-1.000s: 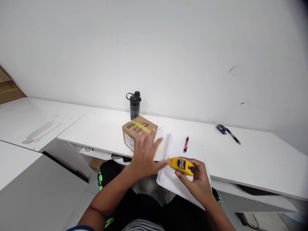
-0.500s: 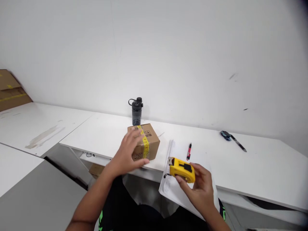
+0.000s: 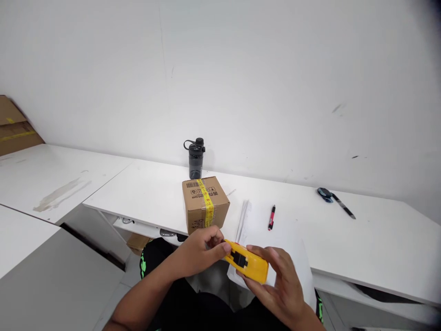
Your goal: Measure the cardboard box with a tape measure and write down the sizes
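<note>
Left hand (image 3: 200,250), off the cardboard box (image 3: 205,204) since earlier: fingers pinched on one end of the yellow tape measure (image 3: 246,264). Right hand (image 3: 279,285): curled around its body, just off the table (image 3: 151,193) edge. Beyond: papers (image 3: 275,234), red pen (image 3: 272,217), bottle (image 3: 195,158).

Both hands, left hand (image 3: 201,250) and right hand (image 3: 280,285), hold a yellow tape measure (image 3: 246,263) (before the cardboard box (image 3: 205,202)).

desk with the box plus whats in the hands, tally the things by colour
yellow: 1, tape measure, held by left hand and right hand
brown: 1, cardboard box
black: 1, bottle
red: 1, pen
white: 1, paper stack
blue and black: 1, small item
total: 6
</note>
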A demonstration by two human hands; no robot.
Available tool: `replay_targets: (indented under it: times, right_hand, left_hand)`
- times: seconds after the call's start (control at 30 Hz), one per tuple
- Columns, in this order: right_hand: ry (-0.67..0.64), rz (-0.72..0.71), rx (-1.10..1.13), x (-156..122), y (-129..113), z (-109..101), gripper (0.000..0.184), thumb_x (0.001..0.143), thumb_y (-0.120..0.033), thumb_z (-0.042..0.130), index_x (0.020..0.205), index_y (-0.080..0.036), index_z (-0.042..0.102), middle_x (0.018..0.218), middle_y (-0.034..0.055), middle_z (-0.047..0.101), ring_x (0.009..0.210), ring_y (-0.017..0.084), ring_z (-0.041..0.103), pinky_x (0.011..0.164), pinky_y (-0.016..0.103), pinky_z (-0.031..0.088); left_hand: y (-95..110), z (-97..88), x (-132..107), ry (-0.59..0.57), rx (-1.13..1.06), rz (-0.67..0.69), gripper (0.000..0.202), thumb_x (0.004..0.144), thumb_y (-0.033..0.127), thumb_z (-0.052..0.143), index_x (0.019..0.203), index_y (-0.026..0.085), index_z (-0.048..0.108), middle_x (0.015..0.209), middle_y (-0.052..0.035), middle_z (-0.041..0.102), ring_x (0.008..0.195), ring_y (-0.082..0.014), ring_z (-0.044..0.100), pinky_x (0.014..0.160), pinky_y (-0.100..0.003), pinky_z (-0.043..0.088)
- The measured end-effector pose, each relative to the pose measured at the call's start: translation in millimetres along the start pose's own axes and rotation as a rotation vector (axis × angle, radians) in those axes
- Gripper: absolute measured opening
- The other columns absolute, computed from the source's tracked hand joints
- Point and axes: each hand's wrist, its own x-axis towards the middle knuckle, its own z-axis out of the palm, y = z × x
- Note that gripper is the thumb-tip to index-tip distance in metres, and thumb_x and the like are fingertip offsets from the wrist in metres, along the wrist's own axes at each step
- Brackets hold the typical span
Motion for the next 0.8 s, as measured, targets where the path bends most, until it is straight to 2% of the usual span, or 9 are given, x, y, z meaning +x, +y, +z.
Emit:
replay_targets:
  times: [0.07, 0.23, 0.37, 0.67, 0.8]
  right_hand:
    - [-0.008, -0.009, -0.005, 0, -1, 0, 0.094, 0.076, -0.011, 0.075, 0.155, -0.025, 0.026, 0.112, 0.0112, 0.07, 0.098, 0.026, 0.064, 0.079, 0.041, 0.055]
    - [-0.032, -0.004, -0.029, 7, -3, 1, 0.1, 0.075, -0.016, 0.078, 0.156, -0.03, 0.022, 0.111, 0.0093, 0.071, 0.093, 0.027, 0.063, 0.077, 0.044, 0.055]
    - [-0.042, 0.0, -0.03, 10, -3, 3, 0.099, 0.077, -0.017, 0.077, 0.156, -0.033, 0.021, 0.109, 0.0081, 0.072, 0.091, 0.026, 0.063, 0.076, 0.045, 0.055]
    - [-0.061, -0.014, -0.037, 14, -5, 5, 0.096, 0.079, -0.017, 0.075, 0.156, -0.031, 0.02, 0.108, 0.0079, 0.071, 0.091, 0.026, 0.062, 0.076, 0.044, 0.054]
    - [-0.068, -0.055, -0.08, 14, -2, 4, 0.092, 0.081, -0.013, 0.071, 0.156, -0.029, 0.021, 0.111, 0.0095, 0.071, 0.094, 0.026, 0.064, 0.079, 0.045, 0.053]
  left_hand:
    - [-4, 0.6, 0, -0.044, -0.056, -0.027, 0.04, 0.088, 0.057, 0.055, 0.082, 0.018, 0.052, 0.074, 0.0025, 0.048, 0.069, -0.0111, 0.042, 0.065, -0.024, 0.035]
    - [-13, 2.4, 0, -0.033, -0.103, -0.067, 0.044, 0.086, 0.061, 0.056, 0.077, 0.018, 0.046, 0.072, 0.0032, 0.043, 0.068, -0.0107, 0.038, 0.062, -0.023, 0.032]
    - [-12, 0.4, 0, -0.045, -0.115, -0.082, 0.045, 0.085, 0.061, 0.058, 0.076, 0.018, 0.045, 0.071, 0.0035, 0.041, 0.067, -0.0106, 0.036, 0.061, -0.023, 0.03]
    - [-14, -0.6, 3, -0.045, -0.136, -0.102, 0.048, 0.083, 0.062, 0.059, 0.073, 0.018, 0.044, 0.068, 0.0042, 0.039, 0.064, -0.0096, 0.033, 0.058, -0.023, 0.027]
    - [-14, -1.2, 2, 0.0, -0.156, -0.082, 0.048, 0.082, 0.06, 0.062, 0.07, 0.018, 0.042, 0.067, 0.0044, 0.039, 0.063, -0.009, 0.033, 0.057, -0.023, 0.027]
